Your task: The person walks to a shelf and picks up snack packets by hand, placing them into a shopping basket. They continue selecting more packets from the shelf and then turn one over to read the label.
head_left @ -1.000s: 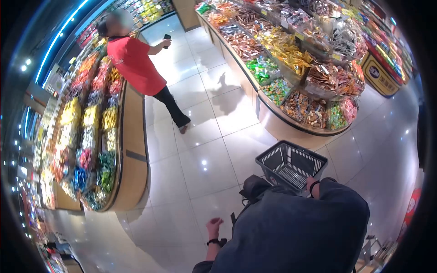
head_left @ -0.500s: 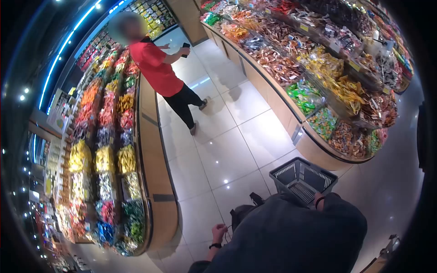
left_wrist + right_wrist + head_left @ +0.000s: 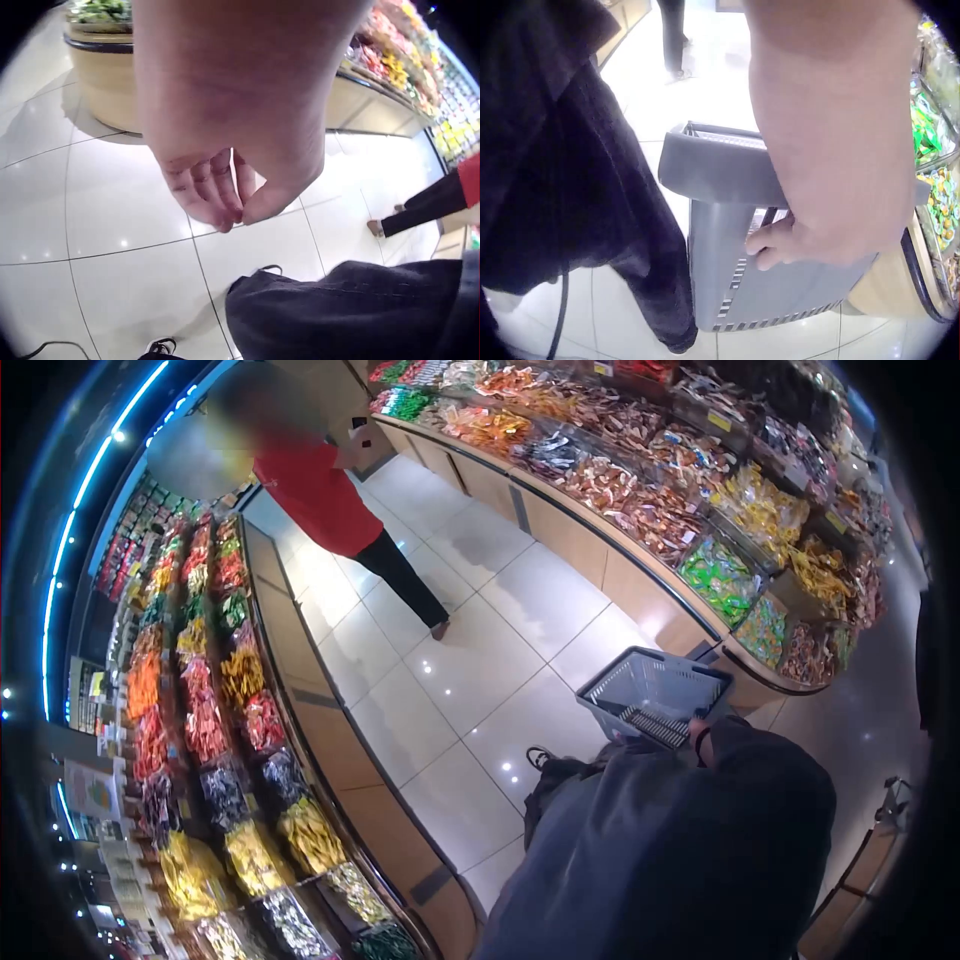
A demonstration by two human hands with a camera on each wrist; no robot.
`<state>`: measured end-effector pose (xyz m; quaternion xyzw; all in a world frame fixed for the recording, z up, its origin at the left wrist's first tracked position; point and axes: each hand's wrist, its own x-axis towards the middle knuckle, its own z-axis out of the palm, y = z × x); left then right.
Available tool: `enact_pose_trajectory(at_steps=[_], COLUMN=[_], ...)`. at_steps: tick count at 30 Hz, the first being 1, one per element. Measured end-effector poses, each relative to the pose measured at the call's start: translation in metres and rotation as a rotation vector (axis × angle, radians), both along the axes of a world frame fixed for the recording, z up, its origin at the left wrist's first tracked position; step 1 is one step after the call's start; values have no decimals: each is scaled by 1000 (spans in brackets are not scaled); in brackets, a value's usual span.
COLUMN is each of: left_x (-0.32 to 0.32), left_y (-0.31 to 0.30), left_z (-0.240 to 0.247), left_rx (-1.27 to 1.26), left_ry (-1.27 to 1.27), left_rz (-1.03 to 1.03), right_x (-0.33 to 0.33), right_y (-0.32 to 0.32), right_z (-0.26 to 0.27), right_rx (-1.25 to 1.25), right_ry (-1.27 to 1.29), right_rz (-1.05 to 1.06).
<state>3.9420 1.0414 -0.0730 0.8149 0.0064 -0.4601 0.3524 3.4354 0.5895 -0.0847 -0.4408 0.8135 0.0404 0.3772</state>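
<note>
My right hand (image 3: 832, 214) grips the grey plastic shopping basket (image 3: 720, 176) at its side, fingers curled into the slotted wall below the rim. From the head view the basket (image 3: 610, 725) hangs in front of my right leg, with no goods showing inside, and the right hand (image 3: 700, 738) is at its near edge. My left hand (image 3: 240, 150) hangs beside my dark trousers (image 3: 345, 300), its fingers loosely curled and holding nothing; my body hides it in the head view.
A long candy counter (image 3: 640, 500) with wrapped sweets runs along the right, close to the basket. Another candy counter (image 3: 345, 760) lines the left. Between them is a tiled aisle (image 3: 470, 650), where a person in a red shirt (image 3: 320, 500) stands ahead holding a small dark object.
The view has moved forward into the aisle, so the left counter looms larger. My left hand has left the head view. The right hand keeps its grip on the basket.
</note>
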Motion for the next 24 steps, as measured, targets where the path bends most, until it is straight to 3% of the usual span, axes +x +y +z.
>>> enact_pose_trajectory(at_steps=[3, 6, 8, 9, 10, 12, 13, 16, 17, 18, 20, 22, 24], left_x=[94, 178, 230, 253, 274, 319, 341, 404, 434, 458, 510, 559, 601], left_y=[-91, -221, -311, -355, -395, -462, -492, -548, -552, -563, -577, -594, -603], left_z=[17, 41, 62, 75, 82, 86, 78, 71, 63, 56, 71, 74, 93], left_rx=[-108, -218, -332, -413, -409, -441, -431, -374, -297, -227, -186, -77, -88], left_ry=[57, 36, 34, 60, 70, 47, 8, -111, -97, -65, 50, -11, 10], left_rz=[-21, -73, -122, -156, -205, -346, -415, -551, -513, -511, -374, -257, -238], right_x=[50, 94, 115, 175, 188, 238, 257, 327, 367, 393, 423, 461, 481], right_y=[-29, -52, -50, -65, -69, -85, -97, -146, -176, -207, -211, -238, -254], right_z=[-7, -27, -52, 7, -24, 25, 17, 3, 2, 11, 26, 9, -59], right_rx=[-53, -76, -220, -161, -206, -185, -203, -285, -281, -172, 99, 56, -54], right_ry=[-56, -126, -104, -270, -14, 34, 68, 45, 28, 72, 150, 145, 29], right_rz=[-148, -290, 193, -600, -270, 163, 256, 349, 349, 325, 268, 154, -295])
